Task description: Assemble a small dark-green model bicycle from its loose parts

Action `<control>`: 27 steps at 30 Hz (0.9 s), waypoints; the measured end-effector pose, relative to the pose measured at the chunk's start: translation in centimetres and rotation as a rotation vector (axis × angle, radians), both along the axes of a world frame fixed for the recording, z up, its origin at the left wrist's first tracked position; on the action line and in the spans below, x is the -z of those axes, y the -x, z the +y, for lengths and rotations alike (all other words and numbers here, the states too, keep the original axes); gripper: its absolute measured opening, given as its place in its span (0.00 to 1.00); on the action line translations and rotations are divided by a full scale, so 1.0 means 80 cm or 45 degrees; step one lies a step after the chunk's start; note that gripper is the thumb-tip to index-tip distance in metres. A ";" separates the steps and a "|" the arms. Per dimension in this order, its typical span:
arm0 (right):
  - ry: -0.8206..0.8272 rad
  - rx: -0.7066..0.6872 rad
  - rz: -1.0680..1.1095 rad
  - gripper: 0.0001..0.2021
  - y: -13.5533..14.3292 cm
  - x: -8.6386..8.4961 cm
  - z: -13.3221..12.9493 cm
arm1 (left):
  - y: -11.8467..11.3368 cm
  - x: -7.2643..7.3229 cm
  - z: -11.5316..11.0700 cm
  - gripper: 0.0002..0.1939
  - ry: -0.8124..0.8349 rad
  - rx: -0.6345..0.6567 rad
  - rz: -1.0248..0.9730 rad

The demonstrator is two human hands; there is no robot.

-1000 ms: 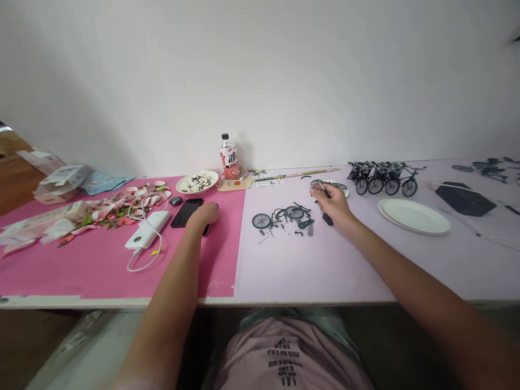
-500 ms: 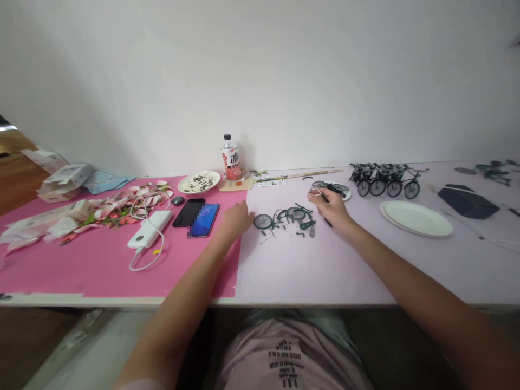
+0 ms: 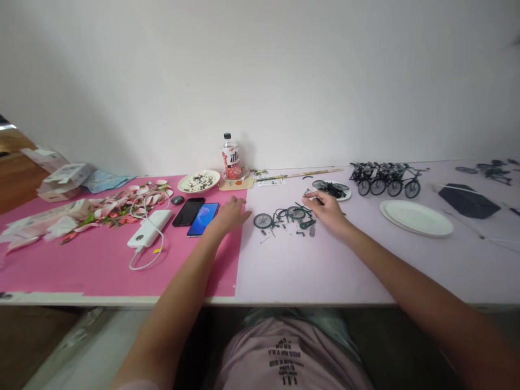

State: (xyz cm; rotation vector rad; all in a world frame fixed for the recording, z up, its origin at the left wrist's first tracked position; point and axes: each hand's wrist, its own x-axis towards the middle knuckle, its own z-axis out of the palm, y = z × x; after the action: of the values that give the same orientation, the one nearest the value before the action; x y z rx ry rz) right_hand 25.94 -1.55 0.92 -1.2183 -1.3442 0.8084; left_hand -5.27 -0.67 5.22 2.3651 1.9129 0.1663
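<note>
My left hand (image 3: 229, 214) rests over the seam between the pink and pale table coverings, fingers apart, with nothing in them. Just right of it lie the small parts of a dark green miniature bicycle: a spoked wheel (image 3: 263, 220), a second wheel (image 3: 296, 213) and several little pieces. My right hand (image 3: 325, 210) is pinched around a slim tool (image 3: 319, 200) with a silvery tip and a dark shaft; its exact kind I cannot make out. Behind that hand sits a white plate (image 3: 346, 194) bearing black bicycle parts (image 3: 331, 187).
Assembled miniature bicycles (image 3: 385, 180) stand in a row at the right. Before them are stacked white plates (image 3: 416, 218) and a dark angular object (image 3: 467, 201). Left are two phones (image 3: 203, 219), a power bank (image 3: 149, 229), flower pieces (image 3: 122, 208) and a drink bottle (image 3: 231, 157).
My left hand has shifted a little left and its fingers have spread. My right hand has moved slightly left and nearer with the slim tool, uncovering more of the plate's black parts.
</note>
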 end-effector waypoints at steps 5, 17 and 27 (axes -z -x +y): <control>-0.021 -0.009 -0.041 0.22 0.002 -0.001 -0.003 | -0.041 0.026 -0.011 0.22 -0.075 0.371 -0.245; -0.056 -0.084 -0.128 0.25 0.011 -0.005 -0.014 | -0.062 0.041 -0.024 0.35 0.091 0.572 -0.297; -0.098 -0.115 -0.187 0.27 0.012 -0.006 -0.017 | -0.054 0.021 -0.020 0.26 0.022 0.490 -0.222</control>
State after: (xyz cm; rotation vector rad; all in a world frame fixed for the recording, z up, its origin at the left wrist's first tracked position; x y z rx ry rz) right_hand 24.96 -2.88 1.41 -1.1821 -1.5454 0.7348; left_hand -0.92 -2.23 3.58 2.5538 1.3505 0.3098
